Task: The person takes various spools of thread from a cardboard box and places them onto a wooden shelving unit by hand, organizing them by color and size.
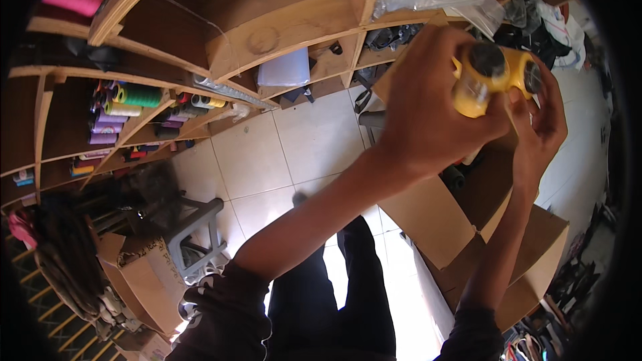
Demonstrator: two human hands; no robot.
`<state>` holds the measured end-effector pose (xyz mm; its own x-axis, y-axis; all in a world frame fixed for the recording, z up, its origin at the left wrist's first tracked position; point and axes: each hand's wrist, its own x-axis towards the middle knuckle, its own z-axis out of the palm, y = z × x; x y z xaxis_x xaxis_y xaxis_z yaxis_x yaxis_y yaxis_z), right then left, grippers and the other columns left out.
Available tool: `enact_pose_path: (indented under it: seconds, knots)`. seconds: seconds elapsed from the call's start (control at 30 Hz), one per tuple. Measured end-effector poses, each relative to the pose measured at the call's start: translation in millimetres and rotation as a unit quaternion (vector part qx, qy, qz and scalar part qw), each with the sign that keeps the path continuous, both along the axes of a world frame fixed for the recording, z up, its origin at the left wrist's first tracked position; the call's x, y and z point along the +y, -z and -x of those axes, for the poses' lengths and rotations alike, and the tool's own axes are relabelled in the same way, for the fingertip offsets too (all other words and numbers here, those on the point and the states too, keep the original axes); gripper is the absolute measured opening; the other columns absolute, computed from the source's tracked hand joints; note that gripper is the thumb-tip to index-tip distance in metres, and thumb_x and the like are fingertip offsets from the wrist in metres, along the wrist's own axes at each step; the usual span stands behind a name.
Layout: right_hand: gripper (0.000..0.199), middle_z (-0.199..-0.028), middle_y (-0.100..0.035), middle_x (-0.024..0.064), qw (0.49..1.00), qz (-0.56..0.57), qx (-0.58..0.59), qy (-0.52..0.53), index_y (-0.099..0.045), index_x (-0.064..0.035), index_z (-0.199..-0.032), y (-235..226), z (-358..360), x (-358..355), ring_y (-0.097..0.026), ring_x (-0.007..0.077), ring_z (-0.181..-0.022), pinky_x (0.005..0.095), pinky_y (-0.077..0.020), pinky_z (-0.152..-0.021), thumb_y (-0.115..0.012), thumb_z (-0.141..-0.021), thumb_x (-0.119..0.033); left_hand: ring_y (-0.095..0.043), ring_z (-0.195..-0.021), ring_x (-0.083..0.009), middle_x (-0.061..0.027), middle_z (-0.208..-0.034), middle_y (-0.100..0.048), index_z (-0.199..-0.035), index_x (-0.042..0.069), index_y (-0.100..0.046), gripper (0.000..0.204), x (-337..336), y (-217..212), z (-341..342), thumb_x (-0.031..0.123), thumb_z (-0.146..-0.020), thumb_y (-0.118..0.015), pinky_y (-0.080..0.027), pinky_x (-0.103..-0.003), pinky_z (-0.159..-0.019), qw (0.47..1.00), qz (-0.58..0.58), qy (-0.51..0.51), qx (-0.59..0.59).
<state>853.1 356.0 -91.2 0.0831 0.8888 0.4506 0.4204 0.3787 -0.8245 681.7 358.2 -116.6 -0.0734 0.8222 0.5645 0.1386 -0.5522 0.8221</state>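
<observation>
Above the open cardboard box (pixel 428 219), yellow spools (pixel 496 84) with black ends sit grasped in the fingers of the left hand (pixel 431 93) and right hand (pixel 547 119); left of the box lie floor tiles (pixel 254 154), then wooden shelves (pixel 294 27).

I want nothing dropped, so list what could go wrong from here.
The yellow pieces with dark ends are bunched between the left grip and the right grip, so one might slip loose. If it fell, it could miss the open cardboard box and land on the tiled floor.
</observation>
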Motion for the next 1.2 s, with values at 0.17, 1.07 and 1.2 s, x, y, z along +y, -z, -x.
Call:
enact_pose_path:
  seconds: [0.17, 1.07, 1.2]
  knots:
    - [0.045, -0.105, -0.067, 0.0049, 0.997, 0.004, -0.018, -0.070, -0.066, -0.0037, -0.120, 14.4, 111.1, 24.5, -0.060, 0.0096, -0.095, 0.0231, -0.0490, -0.072, -0.081, -0.078, -0.012, -0.061, -0.078, -0.0277, -0.0155, -0.094, -0.059, -0.103, 0.000, -0.060, 0.045, 10.8, 15.6, 92.0, 0.021, -0.069, -0.082, -0.050, -0.038, -0.069, 0.986, 0.010, -0.168, -0.002]
    - [0.052, -0.106, -0.068, 0.0192, 0.989, -0.109, -0.082, -0.063, -0.063, 0.0008, -0.118, 204.4, 385.0, 212.6, -0.063, 0.0391, -0.103, 0.0437, -0.0502, -0.090, -0.082, -0.071, -0.009, -0.056, -0.115, -0.0424, -0.0278, -0.125, -0.053, -0.124, 0.001, -0.048, 0.043, 145.2, 189.4, 294.4, 0.012, -0.086, -0.064, -0.048, -0.047, -0.097, 0.848, 0.195, -0.457, 0.184]
    - [0.047, -0.104, -0.070, 0.0192, 0.993, -0.095, -0.057, -0.048, -0.066, -0.0045, -0.118, 195.0, 412.6, 209.6, -0.065, 0.0369, -0.101, 0.0415, -0.0520, -0.089, -0.076, -0.073, -0.008, -0.062, -0.099, -0.0455, -0.0285, -0.102, -0.064, -0.108, -0.005, -0.057, 0.034, 161.7, 187.4, 309.0, 0.013, -0.081, -0.068, -0.050, -0.051, -0.085, 0.803, 0.031, -0.553, 0.218]
